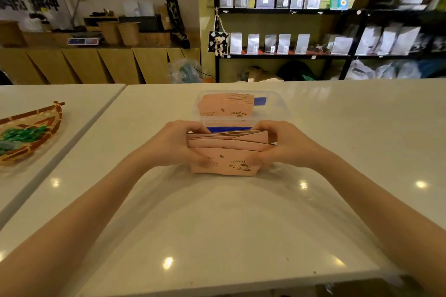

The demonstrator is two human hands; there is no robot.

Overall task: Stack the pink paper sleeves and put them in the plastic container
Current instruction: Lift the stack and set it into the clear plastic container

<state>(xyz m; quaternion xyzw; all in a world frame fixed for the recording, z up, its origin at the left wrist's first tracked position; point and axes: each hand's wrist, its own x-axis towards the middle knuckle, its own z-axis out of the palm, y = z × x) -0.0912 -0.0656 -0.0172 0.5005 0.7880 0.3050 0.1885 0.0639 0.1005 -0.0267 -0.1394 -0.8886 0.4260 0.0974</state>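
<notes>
A stack of pink paper sleeves (226,152) with a coffee-cup print stands on edge on the white table, fanned unevenly at the top. My left hand (179,143) grips its left end and my right hand (277,144) grips its right end. Just behind the stack stands a clear plastic container (272,109). Another bundle of pink sleeves (225,105) lies inside it, with something blue (260,101) at its right. A blue strip shows between the held stack and the container.
A woven boat-shaped basket (36,132) with green wrapped items sits on the neighbouring table at the left. A seam separates the two tables. Dark shelves with white pouches (284,43) line the back wall, beyond the table's far edge.
</notes>
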